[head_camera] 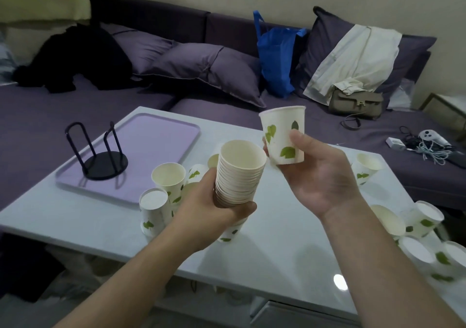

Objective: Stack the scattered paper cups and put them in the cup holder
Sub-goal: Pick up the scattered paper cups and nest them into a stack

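Left hand (216,209) grips cup stack (238,176), base hidden; right hand (320,176) pinches single cup (283,136), apparently upright.

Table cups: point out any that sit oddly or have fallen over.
One cup at the front left stands upside down, base up. Several cups at the right edge lie tipped on their sides, another too. The cup holder on the tray is empty.

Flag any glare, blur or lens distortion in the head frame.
Head view: dim, cool indoor light; one bright specular spot on the glossy table near the right forearm. Loose cups at the lower right edge are smeared and soft, while the stack in the left hand and the single cup in the right hand stay fairly sharp. Wide-angle bowing shows at the edges.
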`<state>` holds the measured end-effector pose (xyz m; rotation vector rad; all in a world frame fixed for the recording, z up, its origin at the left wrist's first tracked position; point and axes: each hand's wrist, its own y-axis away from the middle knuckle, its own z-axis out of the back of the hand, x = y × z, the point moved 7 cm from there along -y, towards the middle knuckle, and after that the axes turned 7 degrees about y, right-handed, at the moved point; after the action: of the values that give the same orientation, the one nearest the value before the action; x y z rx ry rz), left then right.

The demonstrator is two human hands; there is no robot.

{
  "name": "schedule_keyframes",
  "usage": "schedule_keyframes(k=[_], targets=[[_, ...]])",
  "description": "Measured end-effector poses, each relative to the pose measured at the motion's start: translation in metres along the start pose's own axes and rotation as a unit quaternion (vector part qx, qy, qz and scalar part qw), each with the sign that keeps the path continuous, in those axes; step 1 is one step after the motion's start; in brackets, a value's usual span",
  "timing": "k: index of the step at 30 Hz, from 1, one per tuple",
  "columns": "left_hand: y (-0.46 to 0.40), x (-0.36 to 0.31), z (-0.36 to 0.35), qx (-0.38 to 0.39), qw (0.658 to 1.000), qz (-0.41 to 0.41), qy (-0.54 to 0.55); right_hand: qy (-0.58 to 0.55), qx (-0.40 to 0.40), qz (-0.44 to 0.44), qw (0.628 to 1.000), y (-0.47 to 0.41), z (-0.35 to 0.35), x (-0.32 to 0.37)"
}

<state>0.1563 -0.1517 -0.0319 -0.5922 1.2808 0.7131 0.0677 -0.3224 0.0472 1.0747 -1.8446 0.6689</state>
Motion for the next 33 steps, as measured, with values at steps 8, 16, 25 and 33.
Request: schedule_keyframes(k=[8, 16, 25, 33], targets=[[-0.002, -0.001, -0.005, 0.006, 0.999, -0.022, -0.024, 0.065, 0.116, 0.121, 0.984, 0.006, -0.039, 0.014], [-0.008, -0.003, -0.004, 0.009, 0.999, -0.036, 0.002, 0.3, 0.068, 0.092, 0.947, 0.006, -0.029, -0.009], [-0.016, -0.004, -0.007, 0.009, 0.999, -0.031, 0.01, 0.475, 0.09, 0.098, 0.87, 0.01, -0.044, -0.017], [-0.019, 0.001, -0.005, -0.006, 0.999, 0.008, 0.037, 0.475, -0.168, 0.064, 0.861, -0.058, 0.026, -0.012]])
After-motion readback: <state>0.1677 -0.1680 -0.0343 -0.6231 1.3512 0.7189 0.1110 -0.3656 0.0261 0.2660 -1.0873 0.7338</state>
